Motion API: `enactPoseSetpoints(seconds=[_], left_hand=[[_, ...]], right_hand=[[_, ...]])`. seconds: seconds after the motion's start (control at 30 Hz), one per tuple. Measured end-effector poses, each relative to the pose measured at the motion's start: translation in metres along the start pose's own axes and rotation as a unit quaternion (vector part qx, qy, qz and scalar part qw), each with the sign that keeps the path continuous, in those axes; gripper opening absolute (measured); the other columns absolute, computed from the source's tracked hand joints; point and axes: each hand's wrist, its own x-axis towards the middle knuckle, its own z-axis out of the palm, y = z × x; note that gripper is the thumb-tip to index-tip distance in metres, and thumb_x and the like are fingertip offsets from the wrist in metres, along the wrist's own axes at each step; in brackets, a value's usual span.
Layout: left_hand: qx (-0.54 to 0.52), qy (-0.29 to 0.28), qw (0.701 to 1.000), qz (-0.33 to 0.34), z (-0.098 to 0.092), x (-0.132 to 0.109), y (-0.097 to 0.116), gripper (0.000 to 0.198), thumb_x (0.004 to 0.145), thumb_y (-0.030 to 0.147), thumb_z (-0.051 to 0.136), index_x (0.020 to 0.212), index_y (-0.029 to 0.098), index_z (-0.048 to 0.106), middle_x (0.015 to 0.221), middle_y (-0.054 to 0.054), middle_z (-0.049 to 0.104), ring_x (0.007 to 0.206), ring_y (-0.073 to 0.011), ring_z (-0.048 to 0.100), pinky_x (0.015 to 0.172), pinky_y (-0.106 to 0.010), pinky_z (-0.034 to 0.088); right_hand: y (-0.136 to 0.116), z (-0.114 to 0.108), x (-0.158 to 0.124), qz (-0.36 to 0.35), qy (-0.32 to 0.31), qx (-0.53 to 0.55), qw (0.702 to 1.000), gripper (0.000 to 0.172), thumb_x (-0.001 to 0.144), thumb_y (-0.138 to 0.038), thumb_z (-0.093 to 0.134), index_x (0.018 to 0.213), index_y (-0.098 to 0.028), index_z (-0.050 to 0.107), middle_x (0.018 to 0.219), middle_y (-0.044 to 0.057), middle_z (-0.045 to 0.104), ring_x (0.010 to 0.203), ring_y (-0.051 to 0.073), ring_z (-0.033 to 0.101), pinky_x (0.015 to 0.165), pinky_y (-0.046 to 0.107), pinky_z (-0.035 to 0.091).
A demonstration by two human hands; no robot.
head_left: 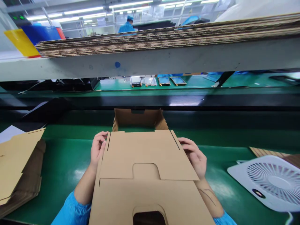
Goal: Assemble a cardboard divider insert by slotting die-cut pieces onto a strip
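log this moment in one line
left hand: at large cardboard piece's left edge | right hand: at its right edge | beyond: folded cardboard | far right: white fan | far left: cardboard stack

A bright blue, loose fabric sleeve covers part of the person's left arm, gathered at its end into a puckered cuff. On the right I see only the edge of a matching blue fabric sleeve. Past them, the left forearm and right forearm are bare, like the slim-fingered left hand and right hand. Thin dark lines curve over the right forearm, marks or shadows, I can't tell.
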Motion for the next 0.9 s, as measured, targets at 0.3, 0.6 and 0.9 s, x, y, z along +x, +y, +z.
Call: enactPoseSetpoints(seconds=[0.3,0.6,0.9], left_hand=[[0.09,-0.007,0.996,0.011,-0.007,-0.003,0.0,0.016,0.104,0.041,0.07,0.101,0.025,0.075,0.156,-0.011,0.061,0.141,-0.033,0.061,0.116,-0.052,0.051],[0.113,-0.03,0.991,0.065,-0.009,-0.002,0.004,0.012,0.107,0.03,0.066,0.104,0.024,0.075,0.144,-0.01,0.074,0.142,-0.0294,0.065,0.12,-0.05,0.051],[0.064,-0.078,0.995,0.009,-0.008,-0.002,0.004,0.024,0.109,0.04,0.063,0.119,0.024,0.078,0.146,-0.012,0.073,0.149,-0.0319,0.06,0.128,-0.054,0.045]], right_hand=[[0.001,0.008,-0.001,-0.035,0.024,0.009,0.999,0.049,0.105,-0.065,0.056,0.09,-0.027,0.083,0.136,0.01,0.071,0.121,0.032,0.066,0.109,0.054,0.051],[0.002,-0.002,-0.006,0.022,-0.017,0.043,0.999,0.047,0.103,-0.068,0.058,0.1,-0.027,0.081,0.144,0.011,0.07,0.135,0.037,0.064,0.113,0.057,0.049],[-0.012,0.013,0.002,0.015,0.043,0.055,0.997,0.036,0.103,-0.061,0.06,0.109,-0.028,0.074,0.144,0.011,0.069,0.135,0.037,0.066,0.108,0.058,0.055]])
